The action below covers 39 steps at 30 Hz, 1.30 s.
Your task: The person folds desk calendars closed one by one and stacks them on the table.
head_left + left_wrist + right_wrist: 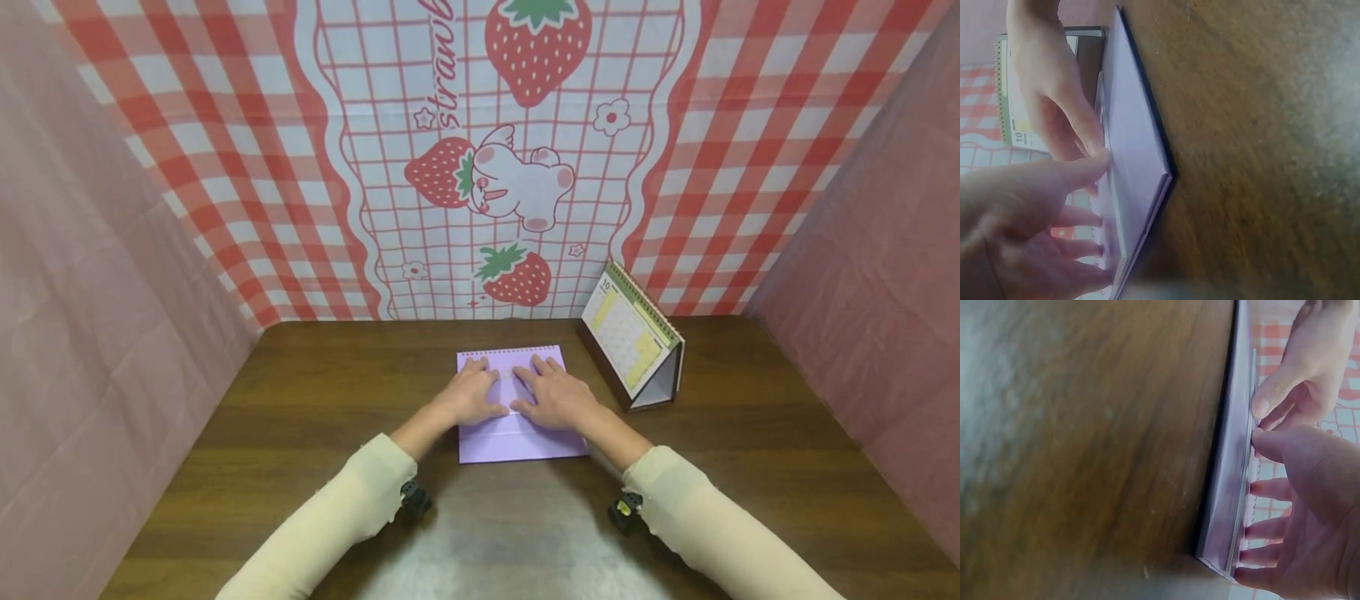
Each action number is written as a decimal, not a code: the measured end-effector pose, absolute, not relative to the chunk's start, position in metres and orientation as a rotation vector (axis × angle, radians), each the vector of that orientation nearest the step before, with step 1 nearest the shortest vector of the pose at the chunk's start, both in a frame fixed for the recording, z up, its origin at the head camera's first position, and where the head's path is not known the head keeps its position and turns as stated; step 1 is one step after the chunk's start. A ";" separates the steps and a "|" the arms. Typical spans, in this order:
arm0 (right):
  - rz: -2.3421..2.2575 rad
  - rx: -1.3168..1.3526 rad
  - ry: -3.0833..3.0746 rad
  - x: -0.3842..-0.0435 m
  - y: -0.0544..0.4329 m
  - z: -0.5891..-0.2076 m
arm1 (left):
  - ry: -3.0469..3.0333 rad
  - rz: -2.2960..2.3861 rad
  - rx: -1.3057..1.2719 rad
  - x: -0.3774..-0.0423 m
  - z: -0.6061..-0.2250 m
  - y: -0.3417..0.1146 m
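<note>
Presently, left hand (472, 396): laid on the pad, fingers extended and apart, fingertips touching its upper sheet, nothing gripped.
Right hand (558, 396): same posture just beside the left, thumb pointed inward toward the other thumb.
Purple pad (491, 448): lies low on the tabletop (337, 392), directly under both hands; plain lilac surface, ring binding along the far edge, a sheet edge running across the middle, dark underside visible in the wrist views.
Obstruction: hands cover much of the pad's middle; any marking beneath them cannot be told.
Desk calendar (624, 337): stands tent-like near the pad's right side, apart from it; page numbered 10, green header, yellow panels, dark base.
Sleeves (330, 492): cream, with small black devices (624, 510) at the wrists.
Tabletop finish: brown wood grain, glare at the near side.
Backdrop (517, 75): red-and-white checked cloth with strawberries.
</note>
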State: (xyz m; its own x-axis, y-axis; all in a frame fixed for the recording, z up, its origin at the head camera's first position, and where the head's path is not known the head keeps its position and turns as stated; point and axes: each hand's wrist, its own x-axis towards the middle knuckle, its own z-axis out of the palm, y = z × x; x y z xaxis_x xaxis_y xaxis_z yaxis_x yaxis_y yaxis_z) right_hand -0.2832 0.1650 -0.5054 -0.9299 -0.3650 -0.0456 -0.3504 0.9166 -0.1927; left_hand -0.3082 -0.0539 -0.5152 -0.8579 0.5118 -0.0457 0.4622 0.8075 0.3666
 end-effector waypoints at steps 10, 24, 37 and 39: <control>-0.442 -0.563 2.997 -0.292 0.174 -0.514 | 2.846 0.562 0.784 -0.306 -0.519 -0.060; -0.382 -0.638 2.957 -0.251 0.173 -0.494 | 2.815 0.495 0.763 -0.289 -0.519 -0.069; -0.423 -0.598 2.938 -0.244 0.171 -0.486 | 2.833 0.573 0.754 -0.286 -0.522 -0.070; -0.418 -0.597 2.938 -0.240 0.170 -0.479 | 2.835 0.603 0.760 -0.282 -0.521 -0.072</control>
